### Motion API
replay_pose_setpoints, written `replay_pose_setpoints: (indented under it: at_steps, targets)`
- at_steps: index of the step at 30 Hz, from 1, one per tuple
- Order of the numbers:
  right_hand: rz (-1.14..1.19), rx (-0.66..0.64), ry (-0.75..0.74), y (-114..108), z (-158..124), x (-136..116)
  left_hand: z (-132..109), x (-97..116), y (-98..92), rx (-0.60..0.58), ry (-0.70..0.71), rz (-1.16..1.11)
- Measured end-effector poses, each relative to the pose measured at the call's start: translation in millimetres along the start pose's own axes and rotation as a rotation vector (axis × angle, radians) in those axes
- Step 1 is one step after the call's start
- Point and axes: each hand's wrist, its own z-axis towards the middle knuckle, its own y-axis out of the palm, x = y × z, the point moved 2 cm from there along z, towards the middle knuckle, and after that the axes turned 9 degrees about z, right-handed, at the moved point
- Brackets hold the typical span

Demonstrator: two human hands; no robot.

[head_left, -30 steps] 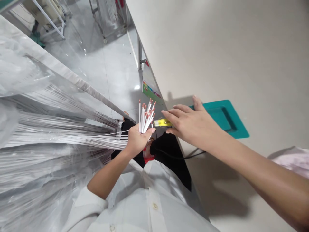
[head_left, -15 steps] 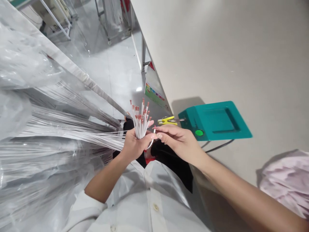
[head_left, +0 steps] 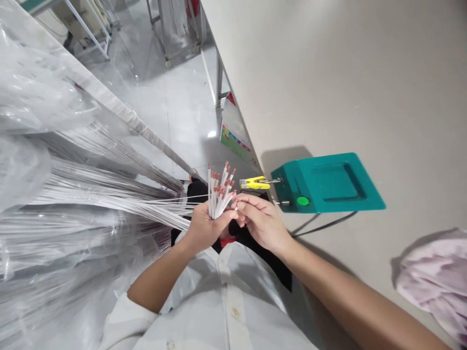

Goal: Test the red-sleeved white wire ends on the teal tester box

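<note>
My left hand is closed round a bundle of thin white wires with red-brown tips, the tips pointing up. The wires run on to the left into a large sheaf under clear plastic. My right hand is right beside the left, fingertips pinched at the base of the bundle on one wire end. Just behind it, a yellow clip sticks out of a teal box with a green button on the beige table.
A black cable leaves the teal box toward me. Pink cloth lies at the table's right edge. A coloured carton stands under the table; metal racks stand on the grey floor behind.
My right hand drew back from the yellow clip and teal box to the wire bundle, then closed in against my left hand. The bundle stays in my left hand.
</note>
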Motion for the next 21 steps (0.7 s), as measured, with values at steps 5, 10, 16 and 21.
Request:
replay_pose_setpoints:
  at_steps: [5, 10, 16, 21]
  targets:
    - [-0.349, 0.084, -0.226, -2, -4, -10, 4, -2, -1.0, 0.058, -0.012, 0.04]
    - [-0.668, 0.17, -0.53, 0, -8, -25, 8, -6, -2.7, 0.111, 0.008, 0.101]
    - [-0.61, 0.105, -0.496, 5, -5, -24, 6, -6, 4.7, -0.029, 0.025, 0.161]
    - [-0.504, 0.116, -0.445, 1, -7, -25, 6, -1, 0.1, 0.023, 0.033, 0.048]
